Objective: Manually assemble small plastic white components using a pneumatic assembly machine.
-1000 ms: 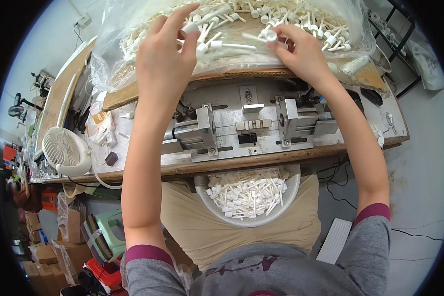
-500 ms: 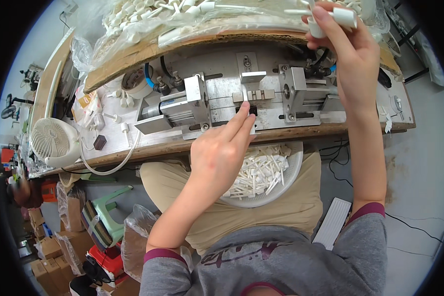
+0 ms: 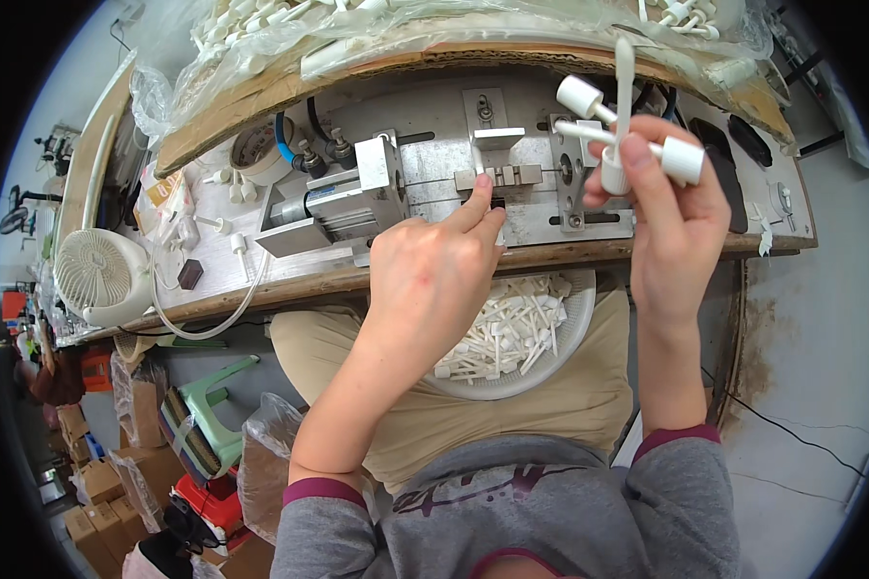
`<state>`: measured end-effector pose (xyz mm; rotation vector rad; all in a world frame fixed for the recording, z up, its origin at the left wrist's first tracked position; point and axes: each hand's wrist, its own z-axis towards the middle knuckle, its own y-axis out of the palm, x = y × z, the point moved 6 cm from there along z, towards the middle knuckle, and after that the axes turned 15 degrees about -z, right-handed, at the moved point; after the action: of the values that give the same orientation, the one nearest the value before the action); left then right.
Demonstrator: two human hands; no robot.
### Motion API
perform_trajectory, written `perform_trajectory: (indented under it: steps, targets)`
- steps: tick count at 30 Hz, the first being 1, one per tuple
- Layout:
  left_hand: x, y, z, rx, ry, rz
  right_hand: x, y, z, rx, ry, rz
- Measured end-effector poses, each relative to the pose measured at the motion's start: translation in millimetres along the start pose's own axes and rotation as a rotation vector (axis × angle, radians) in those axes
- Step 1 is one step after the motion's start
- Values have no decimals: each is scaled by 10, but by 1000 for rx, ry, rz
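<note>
My left hand (image 3: 425,275) reaches over the bench edge with its index finger stretched out. The fingertip rests at a small metal holding block (image 3: 512,179), on or against the end of a slim white piece (image 3: 478,159) lying there. Whether anything is under the other fingers is hidden. My right hand (image 3: 671,217) is raised at the right, pinching several white capped applicators. One applicator's flat stick (image 3: 625,82) points up, and another's ribbed cap (image 3: 682,160) sticks out to the right. A metal stop plate (image 3: 498,138) stands behind the block.
Metal clamp units (image 3: 381,183) flank the block. A cardboard ledge (image 3: 222,125) bears plastic bags of white parts. On my lap sits a white basket (image 3: 579,333) full of white applicators. A small fan (image 3: 101,275) and a tape roll (image 3: 261,159) stand at the left.
My right hand has come down and nearer from the bags of parts, bringing the white applicators with it. My left hand stays at the holding block, nearly still.
</note>
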<state>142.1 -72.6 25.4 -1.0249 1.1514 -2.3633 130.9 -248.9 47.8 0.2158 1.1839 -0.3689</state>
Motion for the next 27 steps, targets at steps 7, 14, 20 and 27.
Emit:
perform_trajectory:
  steps: [7,14,20,27]
  targets:
    - [199,-157,-32,240,126,-263,133,68,-419,66,81,-74]
    - [254,-175,-185,312,158,-509,225,156,-548,4,151,-31]
    - [51,-66,-176,129,72,-140,248,-110,-463,-3,179,67]
    - [17,-46,-19,-7,25,29,197,-118,-513,-105,258,80]
